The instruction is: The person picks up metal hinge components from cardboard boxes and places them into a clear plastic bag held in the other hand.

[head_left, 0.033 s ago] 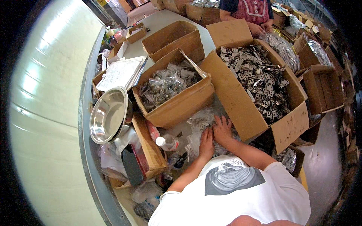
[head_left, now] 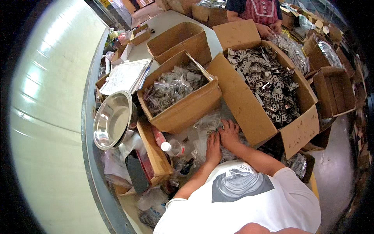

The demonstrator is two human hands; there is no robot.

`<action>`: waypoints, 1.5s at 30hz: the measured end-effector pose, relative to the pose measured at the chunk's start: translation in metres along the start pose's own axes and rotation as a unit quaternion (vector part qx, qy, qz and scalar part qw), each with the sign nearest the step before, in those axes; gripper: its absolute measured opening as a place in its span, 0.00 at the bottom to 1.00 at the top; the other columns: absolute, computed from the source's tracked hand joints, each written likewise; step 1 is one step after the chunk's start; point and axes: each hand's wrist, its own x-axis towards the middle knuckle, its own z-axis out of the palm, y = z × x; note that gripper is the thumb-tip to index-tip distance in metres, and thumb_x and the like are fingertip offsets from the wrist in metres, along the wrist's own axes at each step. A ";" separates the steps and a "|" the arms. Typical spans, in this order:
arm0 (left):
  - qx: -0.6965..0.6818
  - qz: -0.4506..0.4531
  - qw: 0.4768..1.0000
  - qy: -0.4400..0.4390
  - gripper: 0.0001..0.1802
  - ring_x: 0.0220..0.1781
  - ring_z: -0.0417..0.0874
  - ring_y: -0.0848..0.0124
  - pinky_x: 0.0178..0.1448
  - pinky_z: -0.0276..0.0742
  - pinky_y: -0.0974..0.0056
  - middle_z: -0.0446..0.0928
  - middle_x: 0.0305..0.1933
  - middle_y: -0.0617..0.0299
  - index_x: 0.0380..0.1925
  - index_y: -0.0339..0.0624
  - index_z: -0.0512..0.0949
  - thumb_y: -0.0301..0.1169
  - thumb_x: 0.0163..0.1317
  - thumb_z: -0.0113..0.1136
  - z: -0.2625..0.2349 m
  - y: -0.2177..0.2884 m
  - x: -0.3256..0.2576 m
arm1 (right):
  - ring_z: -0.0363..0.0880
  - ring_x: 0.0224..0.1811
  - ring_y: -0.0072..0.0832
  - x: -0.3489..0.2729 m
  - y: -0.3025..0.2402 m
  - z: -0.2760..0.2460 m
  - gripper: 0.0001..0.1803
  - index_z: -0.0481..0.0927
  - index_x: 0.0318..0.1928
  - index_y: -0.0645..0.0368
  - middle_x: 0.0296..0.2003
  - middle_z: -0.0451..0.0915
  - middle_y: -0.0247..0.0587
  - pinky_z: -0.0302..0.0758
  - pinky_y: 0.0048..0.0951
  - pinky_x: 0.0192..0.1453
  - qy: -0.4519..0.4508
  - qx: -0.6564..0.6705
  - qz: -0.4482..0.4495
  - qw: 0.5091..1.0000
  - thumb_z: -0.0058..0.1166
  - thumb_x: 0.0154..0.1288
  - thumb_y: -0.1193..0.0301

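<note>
My left hand point(head_left: 213, 147) and my right hand point(head_left: 230, 134) are side by side over a pile of clear plastic bags point(head_left: 200, 146) on the table in front of me. The fingers of both hands are bent and pinched on a clear plastic bag point(head_left: 209, 124) with small metal pieces showing through it. My fingertips are partly hidden by the backs of my hands. Just beyond, to the right, stands a large carton point(head_left: 243, 117) full of small metal parts point(head_left: 269, 82). Ahead is another carton point(head_left: 187, 113) holding filled clear bags point(head_left: 175, 85).
A clear bottle with a white cap point(head_left: 166, 146) stands left of my hands. Farther left are a steel bowl point(head_left: 113, 119), a stack of papers point(head_left: 124, 76) and a carton point(head_left: 157, 156) with plastic inside. Across the table, a person in a red checked apron point(head_left: 261, 11) handles clear bags point(head_left: 290, 48).
</note>
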 end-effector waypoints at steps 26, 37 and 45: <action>0.115 -0.053 0.982 -0.141 0.26 0.72 0.52 0.48 0.70 0.57 0.49 0.61 0.68 0.52 0.56 0.49 0.72 0.26 0.53 0.54 -0.013 0.001 -0.003 | 0.70 0.55 0.53 -0.023 -0.012 -0.063 0.21 0.77 0.49 0.60 0.53 0.70 0.58 0.68 0.43 0.59 0.027 0.101 -0.046 0.993 0.57 0.53 0.69; -0.008 0.131 0.949 -0.286 0.32 0.72 0.55 0.54 0.67 0.65 0.59 0.61 0.69 0.61 0.53 0.44 0.74 0.15 0.43 0.50 0.012 -0.007 0.005 | 0.76 0.42 0.44 0.067 0.128 -0.234 0.10 0.81 0.39 0.55 0.40 0.76 0.46 0.74 0.40 0.45 0.029 0.010 0.168 0.985 0.52 0.56 0.75; 0.051 0.052 0.971 -0.226 0.29 0.75 0.47 0.53 0.69 0.61 0.55 0.49 0.73 0.53 0.52 0.58 0.78 0.17 0.49 0.50 0.001 0.002 0.002 | 0.74 0.48 0.44 0.083 0.167 -0.174 0.12 0.79 0.41 0.55 0.46 0.71 0.48 0.73 0.42 0.50 -0.034 -0.155 0.044 0.986 0.54 0.54 0.70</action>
